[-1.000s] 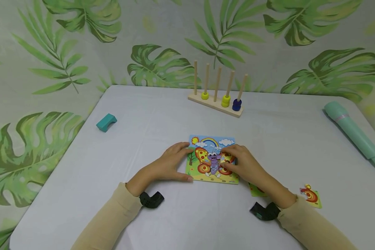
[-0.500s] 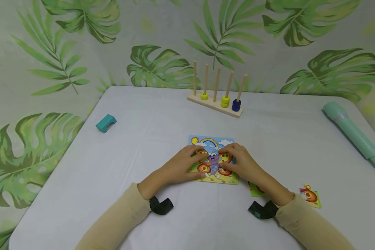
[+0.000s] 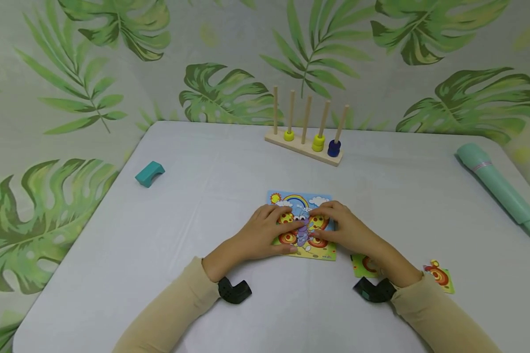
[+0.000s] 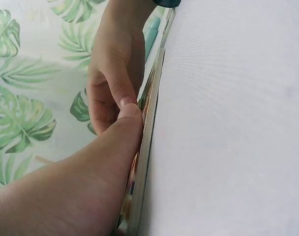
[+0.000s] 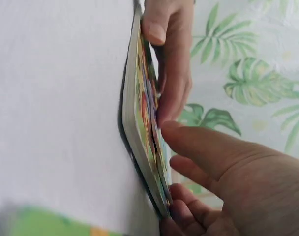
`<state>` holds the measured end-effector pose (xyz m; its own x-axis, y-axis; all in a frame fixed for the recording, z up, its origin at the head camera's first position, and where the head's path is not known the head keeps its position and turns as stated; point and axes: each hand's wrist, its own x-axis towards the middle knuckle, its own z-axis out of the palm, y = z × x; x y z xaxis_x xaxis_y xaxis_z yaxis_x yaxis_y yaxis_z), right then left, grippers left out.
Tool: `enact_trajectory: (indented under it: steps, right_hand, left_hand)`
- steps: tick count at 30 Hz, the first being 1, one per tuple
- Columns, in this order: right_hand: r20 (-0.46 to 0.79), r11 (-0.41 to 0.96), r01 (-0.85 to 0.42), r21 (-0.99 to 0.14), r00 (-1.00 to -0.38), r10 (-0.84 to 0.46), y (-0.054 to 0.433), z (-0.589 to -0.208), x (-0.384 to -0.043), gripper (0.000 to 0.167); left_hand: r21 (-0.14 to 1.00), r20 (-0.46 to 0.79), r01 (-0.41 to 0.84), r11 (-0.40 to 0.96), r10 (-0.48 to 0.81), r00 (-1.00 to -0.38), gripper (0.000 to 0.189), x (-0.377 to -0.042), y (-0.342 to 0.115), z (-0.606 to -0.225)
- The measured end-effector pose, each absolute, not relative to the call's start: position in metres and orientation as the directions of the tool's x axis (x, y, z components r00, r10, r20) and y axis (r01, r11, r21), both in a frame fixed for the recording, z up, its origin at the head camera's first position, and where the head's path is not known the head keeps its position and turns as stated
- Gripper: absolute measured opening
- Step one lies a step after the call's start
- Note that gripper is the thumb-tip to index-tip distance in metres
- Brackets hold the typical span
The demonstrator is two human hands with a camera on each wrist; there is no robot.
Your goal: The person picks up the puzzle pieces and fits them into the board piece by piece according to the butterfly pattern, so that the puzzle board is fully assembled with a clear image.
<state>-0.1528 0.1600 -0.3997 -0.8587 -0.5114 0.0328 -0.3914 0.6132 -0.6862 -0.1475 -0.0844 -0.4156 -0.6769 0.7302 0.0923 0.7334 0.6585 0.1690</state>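
A butterfly puzzle (image 3: 315, 253) lies flat at the centre of the head view. The left hand (image 3: 265, 234), fingers extended, touches its left half and middle; the right hand (image 3: 350, 226), fingers loosely bent and gripping nothing, touches its right half. Toward the lower right, a loose piece (image 3: 361, 266) and a second piece (image 3: 444, 280) flank the right forearm (image 3: 395, 264).

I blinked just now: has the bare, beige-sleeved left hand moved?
Yes: the left hand moved right, further over the flat, colourful butterfly puzzle, which stayed put.
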Motion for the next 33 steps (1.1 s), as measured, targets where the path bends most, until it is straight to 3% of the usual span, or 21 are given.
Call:
enact_trajectory:
  steps: [8, 20, 26, 33]
  right_hand:
    - [0.017, 0.631, -0.384, -0.674, -0.862, -0.507, 0.170, -0.397, -0.157, 0.040]
    - [0.001, 0.692, -0.411, -0.594, -0.860, -0.510, 0.166, -0.401, -0.157, 0.055]
    - [0.024, 0.697, -0.421, -0.580, -0.865, -0.502, 0.167, -0.404, -0.157, 0.055]
    - [0.016, 0.701, -0.409, -0.584, -0.870, -0.494, 0.167, -0.404, -0.158, 0.056]
  left_hand:
    - [0.196, 0.085, 0.722, 0.664, 0.722, -0.687, 0.060, -0.145, -0.084, -0.411]
    - [0.189, 0.079, 0.719, 0.669, 0.719, -0.690, 0.062, -0.143, -0.084, -0.414]
    - [0.199, 0.070, 0.714, 0.671, 0.718, -0.693, 0.065, -0.144, -0.084, -0.414]
    - [0.368, 0.026, 0.661, 0.654, 0.703, -0.711, 0.077, -0.149, -0.096, -0.410]
